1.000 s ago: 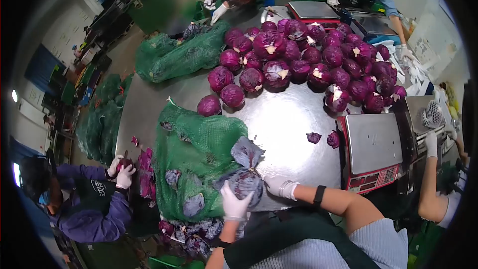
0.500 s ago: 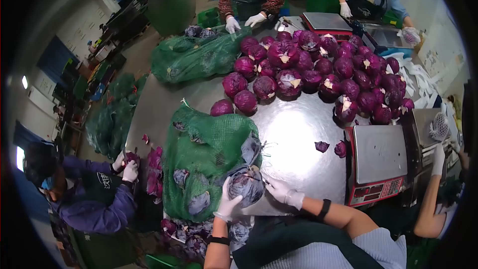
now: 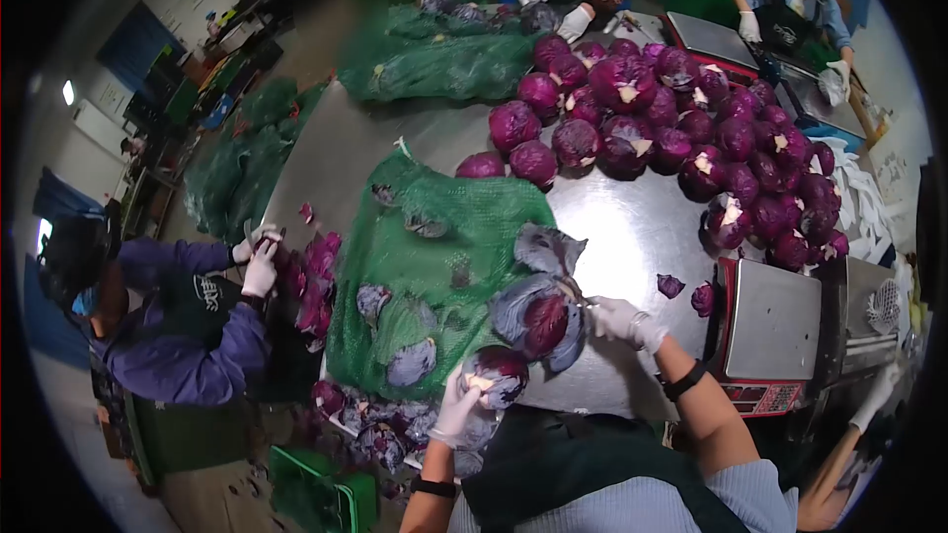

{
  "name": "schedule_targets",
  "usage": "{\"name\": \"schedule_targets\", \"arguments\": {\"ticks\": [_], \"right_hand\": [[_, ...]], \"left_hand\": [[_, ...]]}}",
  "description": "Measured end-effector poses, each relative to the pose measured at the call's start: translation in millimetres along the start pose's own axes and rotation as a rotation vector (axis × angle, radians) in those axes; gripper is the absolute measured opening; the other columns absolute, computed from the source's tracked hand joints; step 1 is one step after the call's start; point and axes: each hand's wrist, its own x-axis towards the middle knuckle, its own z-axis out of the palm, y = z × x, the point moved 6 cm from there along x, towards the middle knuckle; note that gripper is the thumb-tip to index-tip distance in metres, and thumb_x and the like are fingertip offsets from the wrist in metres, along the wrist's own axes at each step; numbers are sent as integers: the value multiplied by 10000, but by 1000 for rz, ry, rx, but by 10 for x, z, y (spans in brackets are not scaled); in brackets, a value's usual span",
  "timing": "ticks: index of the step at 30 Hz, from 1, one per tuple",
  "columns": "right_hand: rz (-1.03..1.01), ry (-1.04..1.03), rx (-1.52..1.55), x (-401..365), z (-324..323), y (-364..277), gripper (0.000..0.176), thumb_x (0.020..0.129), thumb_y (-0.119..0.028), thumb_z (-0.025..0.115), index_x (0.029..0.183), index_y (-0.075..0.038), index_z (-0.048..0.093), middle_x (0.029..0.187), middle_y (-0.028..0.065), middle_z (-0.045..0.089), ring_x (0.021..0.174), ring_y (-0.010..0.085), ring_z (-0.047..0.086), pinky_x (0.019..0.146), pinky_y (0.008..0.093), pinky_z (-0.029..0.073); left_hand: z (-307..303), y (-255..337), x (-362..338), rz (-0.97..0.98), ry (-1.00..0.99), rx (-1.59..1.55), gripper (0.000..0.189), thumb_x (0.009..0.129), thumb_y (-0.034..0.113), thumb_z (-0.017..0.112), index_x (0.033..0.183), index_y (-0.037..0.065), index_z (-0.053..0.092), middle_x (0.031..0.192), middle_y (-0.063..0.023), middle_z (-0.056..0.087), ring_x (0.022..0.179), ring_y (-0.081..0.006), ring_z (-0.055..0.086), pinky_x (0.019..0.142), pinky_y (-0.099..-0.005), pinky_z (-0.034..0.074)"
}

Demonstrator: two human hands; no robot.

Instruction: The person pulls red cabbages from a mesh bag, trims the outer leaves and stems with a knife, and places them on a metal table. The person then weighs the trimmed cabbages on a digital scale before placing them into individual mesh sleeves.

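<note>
My left hand (image 3: 456,410) is wrapped round a red cabbage (image 3: 504,375), its pale cut stem end turned up toward me. Just above it, grey-purple outer cabbage leaves (image 3: 573,336) lie spread open, partly over the green mesh bag (image 3: 464,286). At their right edge is my right hand (image 3: 624,322), its gloved fingers closed. What they hold is hidden. Another loose leaf (image 3: 549,247) rests at the bag's right side. Several dull, leafy pieces show in and on the bag.
Many peeled red cabbages (image 3: 681,128) are heaped at the back right. A red-framed scale (image 3: 775,321) stands to my right. Trimmed leaves (image 3: 380,434) fill a container at the front left. Co-workers stand left, behind and right; one peels at the left edge (image 3: 262,266).
My left hand has moved toward me with the cabbage, now bared of its outer leaves. Those leaves lie open near my right hand. The whole view has shifted.
</note>
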Motion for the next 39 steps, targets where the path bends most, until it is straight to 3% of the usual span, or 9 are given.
{"name": "schedule_targets", "arguments": {"ticks": [8, 10, 13, 18, 29, 30, 32, 35, 39], "right_hand": [[-234, -32, 94, -785, 368, -1015, 307, 933, -247, 442, 1194, -96, 503, 769, 69, 584, 600, 139, 565, 509, 272, 474], [-663, 163, -334, -734, 756, -869, 348, 921, -261, 457, 1220, -85, 487, 952, 171, 628, 837, 280, 631, 698, 354, 511], [-452, 181, -370, -749, 1091, -792, 462, 904, -284, 485, 1274, -15, 427, 1137, 222, 566, 997, 357, 576, 841, 391, 471], [-633, 362, -350, -780, 1168, -832, 460, 897, -293, 489, 1284, -54, 420, 1222, 207, 504, 937, 359, 592, 779, 415, 494], [-381, 407, -515, -222, 909, -794, 235, 886, -316, 475, 878, -91, 542, 837, 142, 612, 707, 346, 607, 597, 449, 482], [-595, 464, -618, 49, 868, -511, 246, 878, -312, 486, 912, -82, 565, 796, 160, 618, 707, 359, 604, 601, 449, 481], [-106, 340, -153, 332, 643, -47, 264, 880, -299, 502, 977, -66, 580, 688, 154, 617, 582, 309, 606, 537, 402, 480], [53, 210, 76, 64, 587, -345, 264, 905, -258, 517, 1033, -29, 550, 547, 45, 535, 387, 138, 460, 393, 276, 385], [110, 165, 186, 172, 617, -213, 261, 897, -274, 523, 996, -38, 574, 531, 42, 534, 390, 129, 471, 386, 279, 375]], "left_hand": [[87, 30, -170, -444, 191, 49, 675, 823, 180, 660, 1339, 36, 251, 1269, -193, 412, 1024, -254, 553, 833, -352, 485], [374, 614, -81, 391, 169, 1000, 731, 778, 269, 700, 1335, 17, 298, 1263, -235, 415, 1126, -335, 477, 947, -397, 399], [676, 713, 56, 295, 28, 1081, 807, 711, 357, 733, 1322, -10, 355, 1239, -230, 400, 1129, -375, 437, 965, -422, 363], [686, 591, 90, 206, 158, 1069, 759, 699, 322, 750, 1266, -32, 391, 1148, -204, 426, 1052, -344, 466, 909, -406, 394], [732, 454, 90, 186, 340, 925, 675, 730, 252, 738, 1231, -37, 391, 1078, -190, 413, 1006, -308, 472, 886, -386, 403], [717, 420, 57, 214, 309, 914, 707, 727, 270, 738, 1258, -25, 377, 1124, -201, 413, 1062, -331, 456, 913, -401, 392], [606, 365, -2, 252, 277, 909, 739, 724, 288, 737, 1286, -14, 363, 1171, -213, 412, 1118, -354, 440, 940, -416, 380], [351, 49, -127, 107, 55, 337, 802, 744, 117, 723, 1372, -8, 240, 1304, -201, 359, 1196, -272, 414, 1013, -383, 339], [272, -17, -258, 38, -54, 20, 831, 760, 77, 699, 1395, 11, 168, 1415, -178, 261, 1256, -259, 365, 1038, -376, 315]]}}
